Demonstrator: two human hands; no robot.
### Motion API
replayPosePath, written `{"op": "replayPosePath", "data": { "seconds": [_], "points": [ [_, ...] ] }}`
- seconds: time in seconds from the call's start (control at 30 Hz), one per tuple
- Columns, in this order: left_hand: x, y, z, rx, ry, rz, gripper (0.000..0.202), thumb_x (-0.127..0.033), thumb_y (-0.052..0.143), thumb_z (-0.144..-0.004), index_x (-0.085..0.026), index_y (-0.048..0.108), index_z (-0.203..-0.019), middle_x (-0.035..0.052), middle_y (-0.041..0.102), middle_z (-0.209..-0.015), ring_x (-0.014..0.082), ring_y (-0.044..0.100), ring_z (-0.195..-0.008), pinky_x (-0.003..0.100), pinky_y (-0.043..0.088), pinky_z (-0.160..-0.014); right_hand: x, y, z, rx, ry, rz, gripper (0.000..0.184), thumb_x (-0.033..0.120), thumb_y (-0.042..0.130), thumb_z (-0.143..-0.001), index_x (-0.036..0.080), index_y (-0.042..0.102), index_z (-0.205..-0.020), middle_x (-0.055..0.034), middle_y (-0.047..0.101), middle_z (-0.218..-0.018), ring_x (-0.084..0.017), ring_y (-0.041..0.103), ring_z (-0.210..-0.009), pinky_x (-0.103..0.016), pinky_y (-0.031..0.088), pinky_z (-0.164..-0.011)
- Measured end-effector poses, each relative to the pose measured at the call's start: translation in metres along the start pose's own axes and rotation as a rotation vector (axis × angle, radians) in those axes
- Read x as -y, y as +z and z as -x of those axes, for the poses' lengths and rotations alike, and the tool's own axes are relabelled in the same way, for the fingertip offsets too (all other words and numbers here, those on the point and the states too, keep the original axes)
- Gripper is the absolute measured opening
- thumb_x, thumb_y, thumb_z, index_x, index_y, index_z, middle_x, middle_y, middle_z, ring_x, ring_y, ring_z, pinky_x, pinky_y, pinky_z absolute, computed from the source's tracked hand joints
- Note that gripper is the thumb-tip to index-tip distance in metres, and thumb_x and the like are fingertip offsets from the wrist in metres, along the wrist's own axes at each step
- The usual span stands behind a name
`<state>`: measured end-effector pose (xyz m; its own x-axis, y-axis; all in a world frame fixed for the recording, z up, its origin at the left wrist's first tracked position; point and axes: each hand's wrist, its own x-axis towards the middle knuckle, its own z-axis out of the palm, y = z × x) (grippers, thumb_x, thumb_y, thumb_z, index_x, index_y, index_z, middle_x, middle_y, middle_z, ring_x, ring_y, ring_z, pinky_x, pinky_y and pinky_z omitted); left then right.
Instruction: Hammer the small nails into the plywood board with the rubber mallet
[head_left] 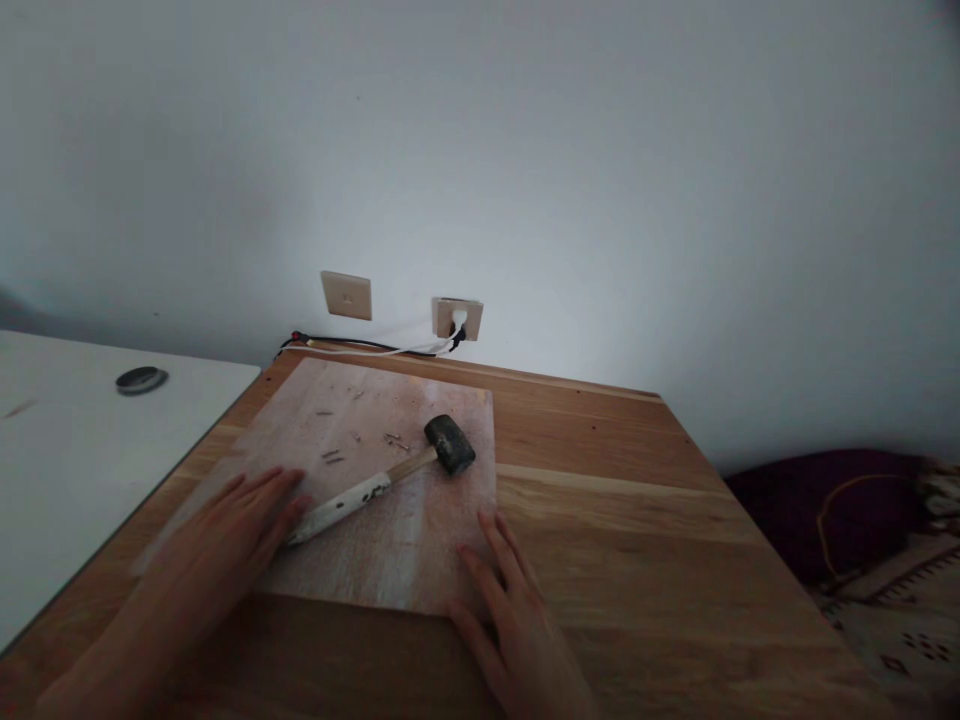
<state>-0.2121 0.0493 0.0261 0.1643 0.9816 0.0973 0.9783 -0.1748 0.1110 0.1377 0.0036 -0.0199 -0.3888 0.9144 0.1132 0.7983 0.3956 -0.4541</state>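
Observation:
A pale wooden board [420, 540] lies flat on a wooden table [637, 540]. On it rests a mallet [390, 475] with a black head and a whitish handle, lying diagonally. Several small nails [334, 457] are scattered on the board near the mallet. My left hand [244, 525] lies flat on the board's left part, fingertips touching the end of the mallet handle. My right hand [502, 600] rests flat on the board's near right corner. Both hands hold nothing.
A white table [67, 450] stands to the left with a dark round object [141, 380] on it. On the wall behind are a switch plate [346, 295] and a socket [457, 318] with cables plugged in. Dark fabric [832, 500] lies right.

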Motion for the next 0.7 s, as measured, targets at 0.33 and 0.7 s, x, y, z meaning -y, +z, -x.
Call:
{"op": "replayPosePath", "data": {
  "seconds": [0.33,0.7],
  "points": [
    [0.011,-0.008,0.006,0.144,-0.045,-0.096,0.051,-0.017,0.034,-0.091,-0.024,0.074,-0.122,0.0099,0.066,-0.149,0.0381,0.053,-0.146,0.067,0.044,-0.117,0.017,-0.006,-0.019,0.099,-0.010,-0.055,0.043,0.031,0.062,-0.105,0.017,0.066,-0.145,-0.0131,0.036,-0.172,-0.038,0.025,-0.161,-0.058,0.047,-0.120],
    [0.010,-0.015,0.004,0.225,-0.128,-0.086,0.048,-0.017,0.034,-0.095,-0.021,0.072,-0.124,0.0120,0.062,-0.153,0.0400,0.051,-0.147,0.069,0.049,-0.108,0.024,-0.004,-0.030,0.094,-0.045,-0.058,0.043,0.030,0.062,-0.105,0.017,0.064,-0.146,-0.0120,0.046,-0.168,-0.038,0.025,-0.161,-0.060,0.044,-0.122]
  ]
}}
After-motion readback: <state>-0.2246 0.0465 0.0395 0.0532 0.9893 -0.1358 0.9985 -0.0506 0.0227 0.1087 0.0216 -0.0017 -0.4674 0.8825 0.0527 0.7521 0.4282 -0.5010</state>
